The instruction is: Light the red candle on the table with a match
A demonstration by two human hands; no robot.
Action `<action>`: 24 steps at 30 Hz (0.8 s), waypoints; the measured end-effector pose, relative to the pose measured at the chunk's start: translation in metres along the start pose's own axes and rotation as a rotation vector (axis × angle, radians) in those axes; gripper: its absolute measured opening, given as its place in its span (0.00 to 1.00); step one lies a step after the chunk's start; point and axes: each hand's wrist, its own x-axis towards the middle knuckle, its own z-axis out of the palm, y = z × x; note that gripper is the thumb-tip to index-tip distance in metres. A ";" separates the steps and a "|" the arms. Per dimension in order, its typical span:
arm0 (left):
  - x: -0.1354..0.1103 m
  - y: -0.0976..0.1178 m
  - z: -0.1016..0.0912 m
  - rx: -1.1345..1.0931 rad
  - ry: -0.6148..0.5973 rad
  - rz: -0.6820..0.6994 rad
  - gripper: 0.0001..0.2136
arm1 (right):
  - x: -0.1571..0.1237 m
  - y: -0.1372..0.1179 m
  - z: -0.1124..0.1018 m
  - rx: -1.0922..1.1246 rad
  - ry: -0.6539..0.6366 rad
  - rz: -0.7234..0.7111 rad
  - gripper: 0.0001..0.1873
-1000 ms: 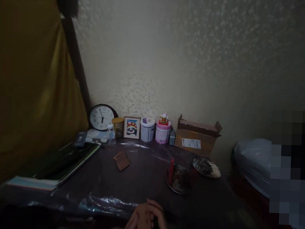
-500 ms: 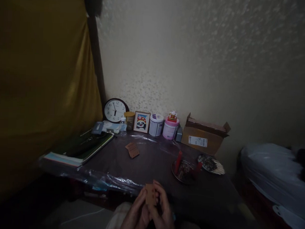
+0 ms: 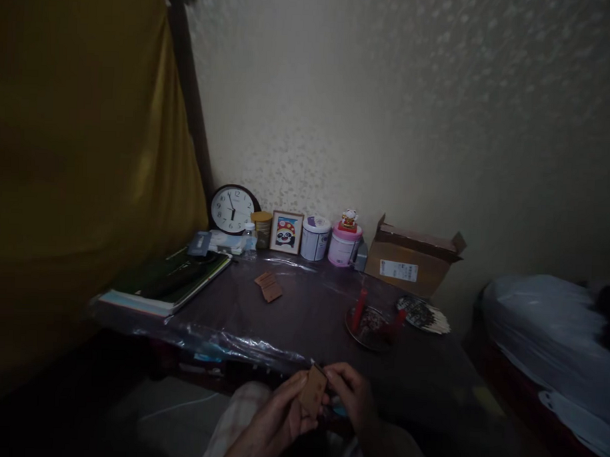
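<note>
Low in the head view, both my hands meet over a small brown card-like piece [image 3: 313, 390]. My left hand [image 3: 273, 421] curls around its lower left side. My right hand [image 3: 352, 397] pinches its right edge with closed fingers. They hover just in front of the near edge of a dark table [image 3: 302, 322] covered in clear plastic. Two similar brown pieces [image 3: 269, 287] lie on the table farther back.
A metal dish with red candles [image 3: 369, 321] and a bundle of sticks [image 3: 425, 316] sit right of centre. Along the wall stand a clock [image 3: 230, 209], a framed picture [image 3: 286, 232], two tubs [image 3: 329, 241] and a cardboard box [image 3: 414, 259]. Books [image 3: 167, 284] lie left; a yellow curtain [image 3: 77, 167] hangs there.
The view has pulled back and dropped, so my hands show more fully. The brown piece has tilted and my hands have spread slightly apart around it.
</note>
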 end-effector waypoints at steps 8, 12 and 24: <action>0.006 -0.003 -0.009 -0.002 -0.068 -0.034 0.12 | -0.003 -0.016 -0.004 0.013 -0.057 0.032 0.16; 0.004 -0.003 -0.013 -0.012 -0.069 -0.064 0.12 | -0.002 -0.009 -0.006 -0.031 -0.012 0.016 0.13; 0.006 0.002 -0.014 -0.080 -0.067 -0.164 0.16 | 0.004 -0.004 -0.011 -0.218 -0.043 -0.212 0.09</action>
